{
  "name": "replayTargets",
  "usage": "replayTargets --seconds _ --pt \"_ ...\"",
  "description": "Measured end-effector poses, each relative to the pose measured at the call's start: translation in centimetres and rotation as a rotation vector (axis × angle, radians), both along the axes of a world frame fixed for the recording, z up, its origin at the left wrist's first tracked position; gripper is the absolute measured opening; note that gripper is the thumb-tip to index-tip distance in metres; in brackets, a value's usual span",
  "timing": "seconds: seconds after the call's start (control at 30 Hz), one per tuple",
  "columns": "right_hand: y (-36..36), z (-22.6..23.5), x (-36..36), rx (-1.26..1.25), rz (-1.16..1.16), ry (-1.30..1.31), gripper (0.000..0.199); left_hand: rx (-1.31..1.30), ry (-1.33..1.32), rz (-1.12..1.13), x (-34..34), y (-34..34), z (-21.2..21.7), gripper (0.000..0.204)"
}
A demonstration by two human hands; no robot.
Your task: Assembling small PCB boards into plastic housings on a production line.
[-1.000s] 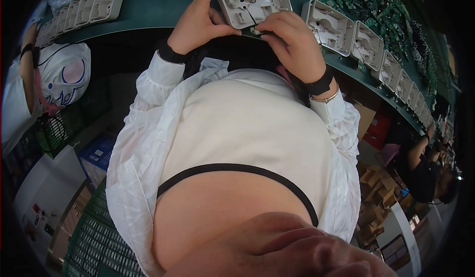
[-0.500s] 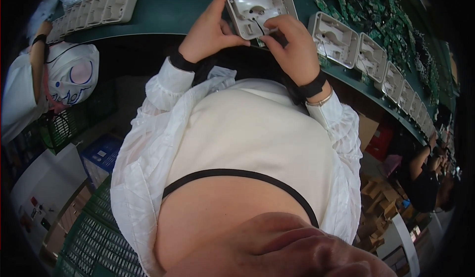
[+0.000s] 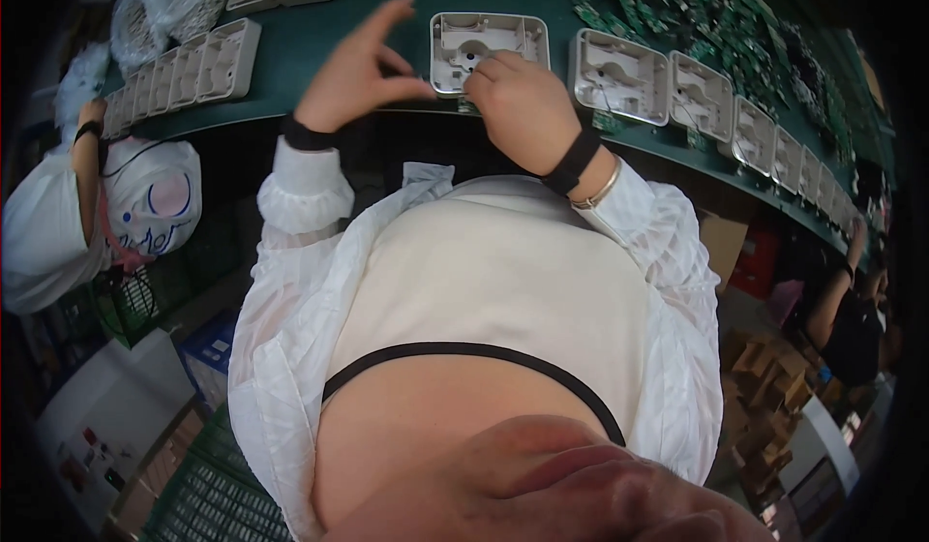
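A light grey plastic housing [image 3: 447,34] lies on the green bench in front of me, its open side up, with ribs and a round recess inside. My left hand [image 3: 360,70] is just left of it, thumb and fingers spread, holding nothing. Over the housing's lower right part bends my right hand [image 3: 527,106]. Its fingers are curled together down inside the housing, and they hide what they pinch. A bit of green circuit board [image 3: 467,105] shows at the housing's near edge.
To the right runs a row of similar housings [image 3: 619,75] along the bench edge, with a heap of green circuit boards [image 3: 668,0] behind. More housings [image 3: 228,58] and clear plastic bags [image 3: 145,15] are at left. Co-workers sit on both sides.
My left hand has let go of the housing and moved left, its fingers opening. The housing, tilted before, now lies flat on the bench. My right hand has shifted left with its fingers inside.
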State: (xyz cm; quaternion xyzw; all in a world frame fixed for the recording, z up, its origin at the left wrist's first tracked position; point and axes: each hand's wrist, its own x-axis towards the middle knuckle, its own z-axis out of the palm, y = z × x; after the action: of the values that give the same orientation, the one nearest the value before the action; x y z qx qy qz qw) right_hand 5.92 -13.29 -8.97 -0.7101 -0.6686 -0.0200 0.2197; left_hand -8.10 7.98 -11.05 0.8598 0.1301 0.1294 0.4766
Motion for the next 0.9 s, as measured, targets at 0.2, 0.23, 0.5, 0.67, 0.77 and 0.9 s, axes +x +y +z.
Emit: replayTargets --seconds 0.2,0.23,0.5,0.67,0.77,0.9 --pt "-0.8 0.6 -0.2 -0.07 -0.079 -0.016 0.008 0.652 -0.244 0.462 0.2 10.7 0.6 0.071" --pt "-0.9 0.5 -0.2 -0.071 -0.088 -0.028 0.008 0.825 -0.235 0.524 0.5 12.1 0.3 0.07" --pt "-2.2 0.7 0.3 -0.11 -0.102 -0.013 0.01 1.174 0.134 0.662 0.5 16.4 -2.2 0.052" --pt "-4.9 3.0 2.7 -0.045 -0.081 0.131 0.023 1.182 0.117 0.66 0.3 17.2 -2.6 0.035" --pt "-7.3 5.3 7.0 -0.06 -0.28 0.092 0.022 1.169 0.083 0.657 -0.3 16.7 -2.5 0.032" --pt "-9.8 5.4 17.4 -0.119 -0.458 -0.126 0.02 1.09 -0.049 0.613 -0.6 14.5 -1.7 0.028"
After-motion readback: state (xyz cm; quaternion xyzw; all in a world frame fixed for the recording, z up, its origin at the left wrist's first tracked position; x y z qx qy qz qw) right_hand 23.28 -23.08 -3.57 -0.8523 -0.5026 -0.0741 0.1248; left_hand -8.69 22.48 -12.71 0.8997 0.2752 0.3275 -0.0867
